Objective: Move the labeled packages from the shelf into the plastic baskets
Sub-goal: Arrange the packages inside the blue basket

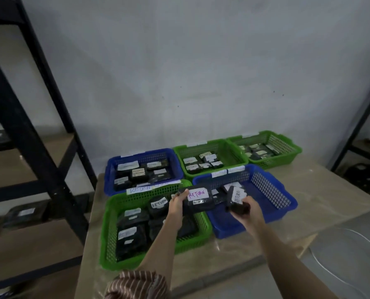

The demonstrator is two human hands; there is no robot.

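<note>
Three green baskets (156, 225), two blue baskets (253, 199).

A plain grey wall (201, 72) rises behind a pale low table (322, 190); dim light; grey floor (341, 255) lies at right.

The head view was dim and soft, with flat, cool light and no glare on the pale grey painted wall (201, 72). The black metal shelf frame (18, 117) at the left was smeared by blur and leaned with wide-angle distortion. Faint shadow pooled behind the blue and green plastic mesh baskets (272, 186), and the handwritten labels farther back were unreadable.
</note>
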